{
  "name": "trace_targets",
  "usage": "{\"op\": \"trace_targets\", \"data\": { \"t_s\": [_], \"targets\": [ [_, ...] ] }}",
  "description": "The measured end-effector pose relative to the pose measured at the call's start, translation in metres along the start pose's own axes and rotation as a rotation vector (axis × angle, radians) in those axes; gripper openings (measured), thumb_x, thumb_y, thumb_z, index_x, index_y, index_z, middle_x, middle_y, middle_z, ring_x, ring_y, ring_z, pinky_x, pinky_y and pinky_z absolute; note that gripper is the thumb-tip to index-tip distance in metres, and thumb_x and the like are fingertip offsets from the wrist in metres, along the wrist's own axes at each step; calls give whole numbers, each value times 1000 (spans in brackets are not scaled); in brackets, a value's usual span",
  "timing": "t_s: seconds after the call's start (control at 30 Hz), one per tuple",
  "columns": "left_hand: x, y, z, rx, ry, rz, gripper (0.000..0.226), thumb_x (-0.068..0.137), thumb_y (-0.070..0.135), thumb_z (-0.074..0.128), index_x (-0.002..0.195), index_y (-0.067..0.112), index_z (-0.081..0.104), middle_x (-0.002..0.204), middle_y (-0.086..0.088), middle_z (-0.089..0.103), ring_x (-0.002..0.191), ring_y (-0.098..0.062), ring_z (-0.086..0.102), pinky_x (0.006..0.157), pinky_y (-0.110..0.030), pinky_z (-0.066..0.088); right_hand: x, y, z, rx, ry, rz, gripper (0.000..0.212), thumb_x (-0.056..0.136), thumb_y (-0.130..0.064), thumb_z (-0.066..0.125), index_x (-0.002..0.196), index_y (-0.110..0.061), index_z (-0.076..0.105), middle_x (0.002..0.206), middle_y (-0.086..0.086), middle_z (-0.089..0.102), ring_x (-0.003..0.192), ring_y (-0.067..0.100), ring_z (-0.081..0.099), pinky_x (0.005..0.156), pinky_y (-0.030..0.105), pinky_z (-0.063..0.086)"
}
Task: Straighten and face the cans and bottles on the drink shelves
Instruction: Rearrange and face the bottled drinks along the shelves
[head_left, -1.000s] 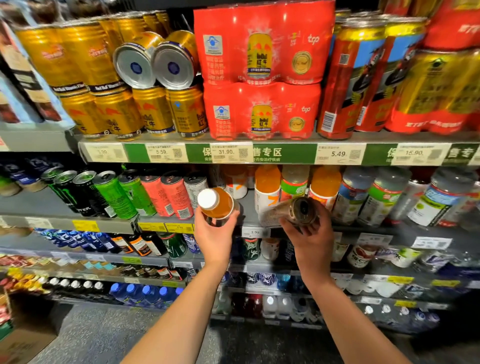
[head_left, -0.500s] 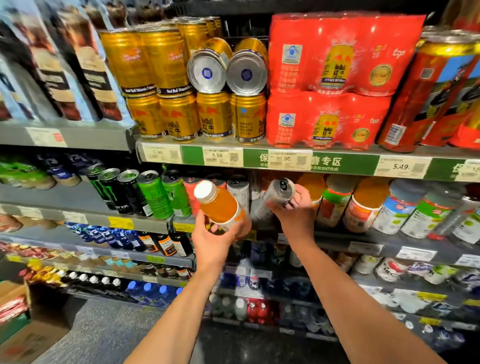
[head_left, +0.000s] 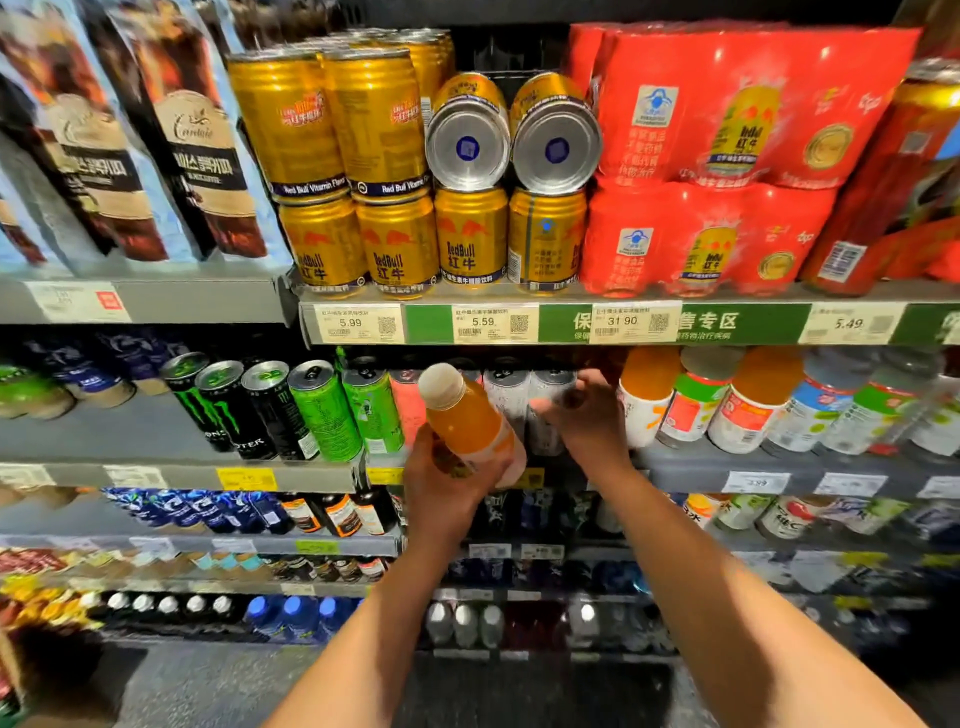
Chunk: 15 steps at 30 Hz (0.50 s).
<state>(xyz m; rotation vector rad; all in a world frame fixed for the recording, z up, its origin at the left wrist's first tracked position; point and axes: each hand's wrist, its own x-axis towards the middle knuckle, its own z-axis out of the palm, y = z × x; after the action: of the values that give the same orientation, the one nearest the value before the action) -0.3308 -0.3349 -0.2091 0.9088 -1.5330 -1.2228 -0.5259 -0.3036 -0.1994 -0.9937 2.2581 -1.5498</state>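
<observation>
Head view — left hand (head_left: 441, 478) grips orange bottle (head_left: 467, 421); right hand (head_left: 587, 421) touches white can (head_left: 545, 410).

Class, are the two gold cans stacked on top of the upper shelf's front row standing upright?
No: the two gold cans lie on their sides, silver bases facing out.

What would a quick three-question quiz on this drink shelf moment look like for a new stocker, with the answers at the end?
1. True or false: the left hand grips an orange juice bottle held off the shelf.
2. How do the two gold cans on top of the Red Bull row lie?
A. upright
B. on their sides, silver ends facing out
C. crushed flat
3. Fill in: the right hand is at the white cans, which stand just left of the ____-capped bottles.

Key: 1 true; 2 B; 3 orange.
</observation>
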Motion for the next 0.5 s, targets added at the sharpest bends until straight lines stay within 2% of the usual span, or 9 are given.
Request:
{"op": "trace_targets", "data": {
  "t_s": [0.07, 0.17, 0.27, 0.37, 0.43, 0.5],
  "targets": [
    [2, -4, -2, -10, -37, 5, 71, 57, 49, 90, 119, 34, 59, 109, 12, 71, 98, -10, 69, 81, -32, 58, -1, -2, 1, 1, 22, 7, 40, 70, -28, 84, 87, -16, 51, 73, -9, 60, 68, 11, 57, 59, 26, 41],
    [0, -8, 0, -11, -89, -5, 64, 60, 48, 90, 115, 46, 58, 111, 17, 71, 101, -5, 68, 83, -26, 57, -6, -4, 2, 2, 37, 30, 40, 74, -27, 83, 94, -17, 50, 77, -14, 62, 69, -7, 56, 60, 18, 41],
    [-4, -13, 5, -10, -103, -58, 67, 57, 53, 90, 115, 48, 58, 112, 21, 70, 102, -1, 67, 86, -30, 58, -11, -5, 2, -7, 33, 22, 43, 75, -24, 84, 100, -17, 49, 82, -15, 64, 73, -8, 57, 63, 19, 44],
    [-8, -17, 14, 15, -111, -71, 76, 55, 57, 90, 122, 41, 57, 114, 19, 69, 105, -3, 66, 90, -38, 58, -16, -6, -2, 10, -3, -28, 49, 71, -17, 87, 101, -25, 49, 85, -25, 58, 76, -18, 55, 63, 2, 39],
    [-10, -15, 23, 8, -112, -67, 76, 56, 54, 90, 123, 39, 56, 114, 18, 69, 105, -3, 66, 89, -36, 58, -21, -2, -8, 33, 45, -81, 42, 72, -15, 84, 92, -34, 53, 85, -29, 60, 80, -19, 57, 66, 0, 40],
    [-14, -10, 34, -8, -92, -48, 76, 58, 49, 91, 124, 33, 58, 113, 14, 71, 103, -5, 68, 85, -29, 58, -28, 6, -18, 36, 110, -102, 37, 73, -20, 81, 89, -43, 57, 86, -31, 62, 84, -14, 60, 68, 5, 42]
  ]
}}
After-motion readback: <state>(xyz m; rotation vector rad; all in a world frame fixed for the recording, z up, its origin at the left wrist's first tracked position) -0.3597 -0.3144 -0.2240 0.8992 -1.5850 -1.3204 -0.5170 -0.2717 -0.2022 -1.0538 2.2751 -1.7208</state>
